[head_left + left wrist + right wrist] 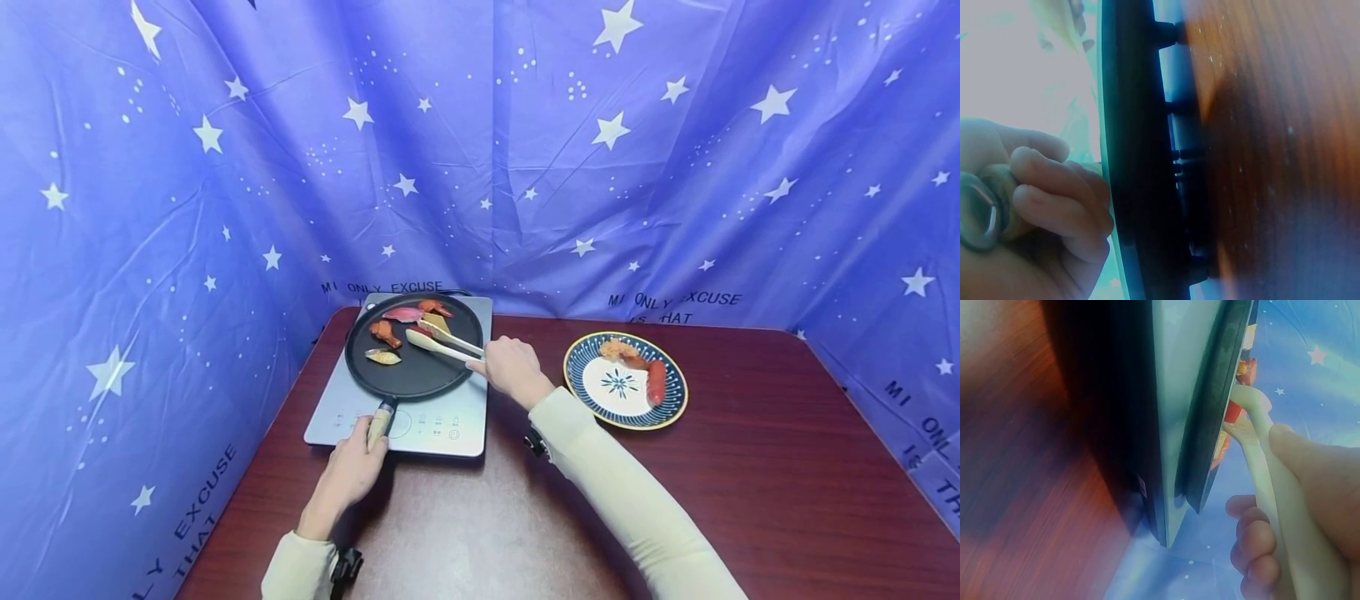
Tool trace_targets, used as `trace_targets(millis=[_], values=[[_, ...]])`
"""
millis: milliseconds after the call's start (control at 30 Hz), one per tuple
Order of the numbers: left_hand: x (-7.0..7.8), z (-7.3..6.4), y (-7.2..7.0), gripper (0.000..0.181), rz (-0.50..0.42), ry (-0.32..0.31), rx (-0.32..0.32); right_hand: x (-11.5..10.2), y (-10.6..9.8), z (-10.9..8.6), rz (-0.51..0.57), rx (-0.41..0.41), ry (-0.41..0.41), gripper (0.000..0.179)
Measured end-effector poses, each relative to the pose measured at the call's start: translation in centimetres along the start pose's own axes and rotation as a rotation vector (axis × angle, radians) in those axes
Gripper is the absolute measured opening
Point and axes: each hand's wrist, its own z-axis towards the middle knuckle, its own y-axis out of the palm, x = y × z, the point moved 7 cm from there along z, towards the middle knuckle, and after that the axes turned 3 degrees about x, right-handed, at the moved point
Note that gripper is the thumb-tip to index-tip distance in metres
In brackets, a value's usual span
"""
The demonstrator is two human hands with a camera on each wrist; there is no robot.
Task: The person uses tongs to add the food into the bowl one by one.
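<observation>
My left hand grips the pale handle of a black flat frying pan. In the left wrist view, the fingers curl round that handle, whose metal hanging ring pokes out. Pale tongs are held by my right hand, their tips low over the pan. Between the tips a red piece shows in the right wrist view. Around them lie a pink meat slice, a tan wedge, browned chicken pieces and a yellowish shell-shaped piece.
Beneath the pan is a silver induction cooker on the dark red wooden table. To the right stands a blue-patterned plate bearing a sausage and a fried piece. A blue starry curtain encloses the table's back and sides.
</observation>
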Motion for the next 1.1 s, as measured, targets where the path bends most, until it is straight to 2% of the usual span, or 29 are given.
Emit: trace_targets(millis=[567, 833, 1100], values=[[-0.1, 0.0, 0.1, 0.038, -0.008, 0.003, 0.0, -0.7, 0.1, 0.6, -0.005, -0.021, 0.018, 0.047], [0.1, 0.1, -0.1, 0.038, 0.001, 0.014, 0.011, -0.3, 0.1, -0.1, 0.053, -0.067, 0.057, 0.048], [0.0, 0.1, 0.1, 0.039, -0.002, 0.002, -0.007, 1.2, -1.0, -1.7, 0.083, -0.001, 0.081, 0.045]])
